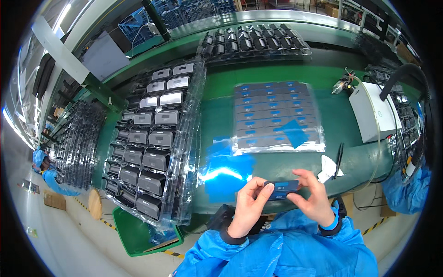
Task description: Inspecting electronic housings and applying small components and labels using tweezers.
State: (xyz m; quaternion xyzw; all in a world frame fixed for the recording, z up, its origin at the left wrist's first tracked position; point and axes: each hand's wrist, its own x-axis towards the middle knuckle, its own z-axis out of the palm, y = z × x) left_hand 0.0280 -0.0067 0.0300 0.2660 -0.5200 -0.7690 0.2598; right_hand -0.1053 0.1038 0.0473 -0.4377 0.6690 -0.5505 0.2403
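Both hands hold a small dark rectangular part with a blue label (283, 189) just above the near edge of the green workbench (217, 115). My left hand (249, 205) pinches its left end with thumb and forefinger. My right hand (314, 196) grips its right end, fingers curled over the top. Blue sleeves cover both forearms. Directly beyond the hands lies a clear sheet of several grey parts with blue labels (277, 117), with a loose blue film piece (295, 133) on it.
A clear plastic tray of several dark grey housings (150, 143) fills the left of the bench. Blue film sheets (226, 171) lie near the left hand. Black tweezers (339, 159) and white paper (328, 167) sit to the right, beside a white box (371, 111). Another tray (256, 41) stands at the back.
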